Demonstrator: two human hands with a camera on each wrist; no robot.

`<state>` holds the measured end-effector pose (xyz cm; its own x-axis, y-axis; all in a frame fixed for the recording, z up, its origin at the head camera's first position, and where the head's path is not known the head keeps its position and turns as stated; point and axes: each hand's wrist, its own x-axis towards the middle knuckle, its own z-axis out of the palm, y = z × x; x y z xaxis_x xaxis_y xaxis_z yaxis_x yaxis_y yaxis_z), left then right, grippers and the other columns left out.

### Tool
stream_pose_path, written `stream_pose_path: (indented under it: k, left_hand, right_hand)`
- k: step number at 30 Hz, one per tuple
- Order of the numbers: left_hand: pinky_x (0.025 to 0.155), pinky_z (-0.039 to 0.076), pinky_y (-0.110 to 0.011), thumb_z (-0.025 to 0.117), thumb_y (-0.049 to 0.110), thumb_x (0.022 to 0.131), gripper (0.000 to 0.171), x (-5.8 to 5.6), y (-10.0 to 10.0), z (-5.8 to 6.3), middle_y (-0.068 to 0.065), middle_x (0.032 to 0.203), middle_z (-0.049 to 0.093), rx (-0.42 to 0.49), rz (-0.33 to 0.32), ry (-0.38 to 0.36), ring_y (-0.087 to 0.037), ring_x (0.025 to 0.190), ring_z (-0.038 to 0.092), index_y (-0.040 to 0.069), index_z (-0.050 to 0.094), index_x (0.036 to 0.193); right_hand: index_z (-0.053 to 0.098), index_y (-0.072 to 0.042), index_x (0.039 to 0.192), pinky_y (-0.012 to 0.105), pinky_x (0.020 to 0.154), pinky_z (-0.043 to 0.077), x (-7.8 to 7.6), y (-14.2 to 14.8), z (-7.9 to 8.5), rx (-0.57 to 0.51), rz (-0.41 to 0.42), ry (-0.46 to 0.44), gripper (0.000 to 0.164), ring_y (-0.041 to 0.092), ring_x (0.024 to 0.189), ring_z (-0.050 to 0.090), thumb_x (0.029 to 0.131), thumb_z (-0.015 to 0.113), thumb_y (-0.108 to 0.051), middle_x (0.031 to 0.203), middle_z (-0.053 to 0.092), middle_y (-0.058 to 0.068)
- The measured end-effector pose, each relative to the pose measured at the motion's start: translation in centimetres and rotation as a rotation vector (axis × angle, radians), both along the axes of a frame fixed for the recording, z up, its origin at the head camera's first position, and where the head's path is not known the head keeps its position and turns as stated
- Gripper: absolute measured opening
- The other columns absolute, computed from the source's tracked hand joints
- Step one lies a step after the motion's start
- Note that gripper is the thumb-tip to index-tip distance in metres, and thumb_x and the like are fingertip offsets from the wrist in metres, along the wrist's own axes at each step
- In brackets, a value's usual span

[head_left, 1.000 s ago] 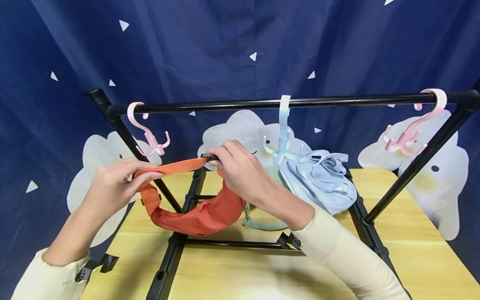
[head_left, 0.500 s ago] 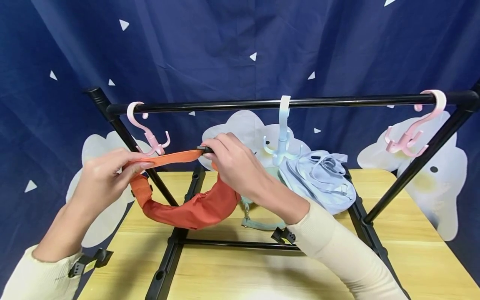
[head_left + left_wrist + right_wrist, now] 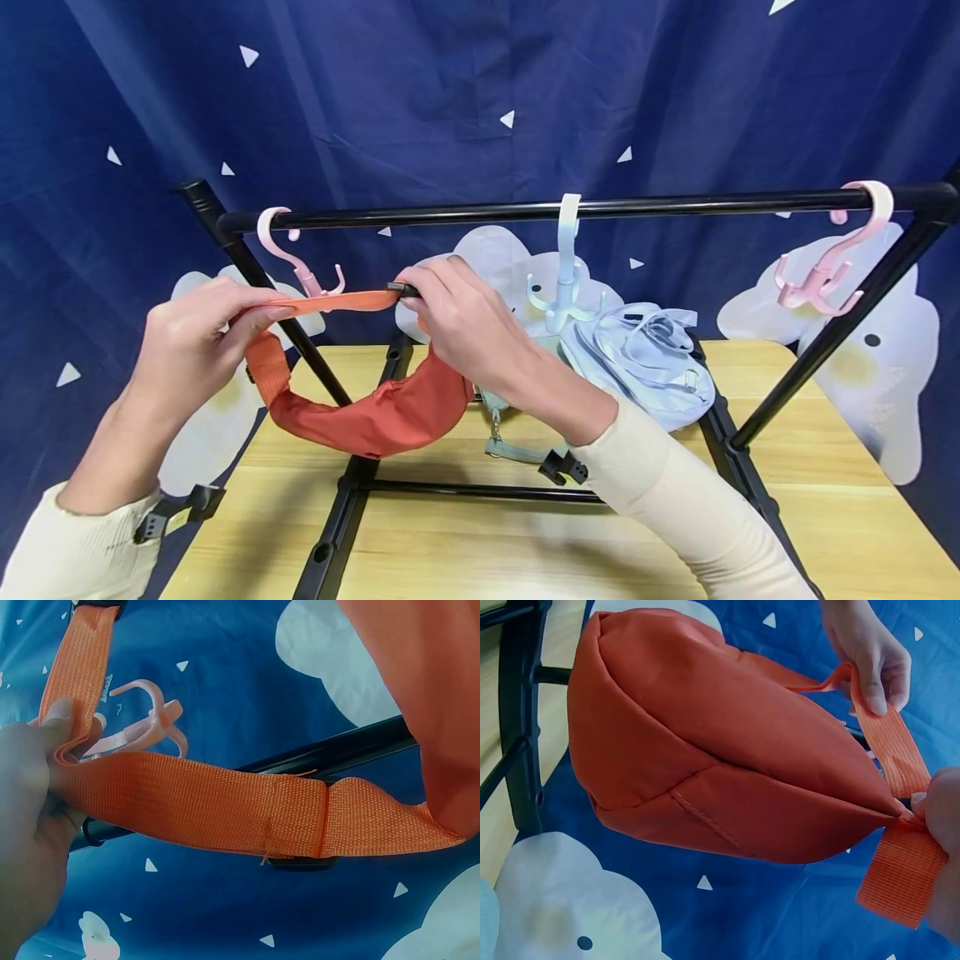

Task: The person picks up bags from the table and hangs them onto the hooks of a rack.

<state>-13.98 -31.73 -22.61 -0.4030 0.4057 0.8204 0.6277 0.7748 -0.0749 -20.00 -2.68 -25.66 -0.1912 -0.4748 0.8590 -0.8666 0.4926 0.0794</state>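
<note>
Showing right-wrist only: bag stitching

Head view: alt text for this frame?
A person's left hand and right hand hold a red bag by its orange strap, at a black rack on a wooden table. Two pink hooks and a blue hook hang from the rack.

A navy curtain with white triangles and pale clouds hung behind a light wood-grain table.
</note>
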Motion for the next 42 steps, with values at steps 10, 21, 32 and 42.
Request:
stream_pose_path:
  k: [10,21,32,42]
  left_hand:
    - [0.066,0.035,-0.012,0.053,0.041,0.106,0.049,-0.3,-0.5,1.0,-0.014,0.076,0.069,-0.070,0.015,0.028,-0.004,0.073,0.040,-0.002,0.078,0.104]
    - [0.074,0.036,-0.009,0.051,0.041,0.107,0.051,-1.0,-1.5,1.3,-0.018,0.082,0.071,-0.065,0.039,0.018,-0.011,0.076,0.044,-0.002,0.077,0.105]
    - [0.082,0.035,-0.005,0.051,0.034,0.105,0.045,-1.7,-2.5,1.6,-0.020,0.085,0.072,-0.091,0.046,-0.001,-0.010,0.080,0.046,-0.003,0.076,0.106]
    - [0.081,0.037,-0.006,0.053,0.034,0.104,0.043,-2.3,-3.0,1.4,-0.019,0.088,0.072,-0.097,0.024,-0.023,0.001,0.083,0.043,-0.002,0.076,0.107]
  right_hand:
    - [0.066,-0.003,0.116,0.027,0.087,0.056,-0.6,-0.6,0.5,-0.012,-0.006,0.018,0.015,0.022,0.093,0.063,0.105,0.059,-0.011,0.108,0.068,0.006]
    - [0.065,-0.004,0.117,0.031,0.101,0.053,-1.0,-1.5,1.2,0.031,-0.041,0.002,0.017,0.022,0.098,0.066,0.108,0.053,-0.012,0.112,0.072,0.007]
    - [0.066,-0.004,0.118,0.027,0.102,0.050,-1.6,-2.4,1.2,0.053,-0.041,-0.005,0.019,0.018,0.099,0.068,0.109,0.050,-0.011,0.109,0.076,0.005]
    - [0.065,-0.005,0.120,0.026,0.094,0.052,-2.2,-2.7,1.1,0.080,-0.058,-0.029,0.020,0.021,0.104,0.066,0.109,0.050,-0.011,0.111,0.076,0.005]
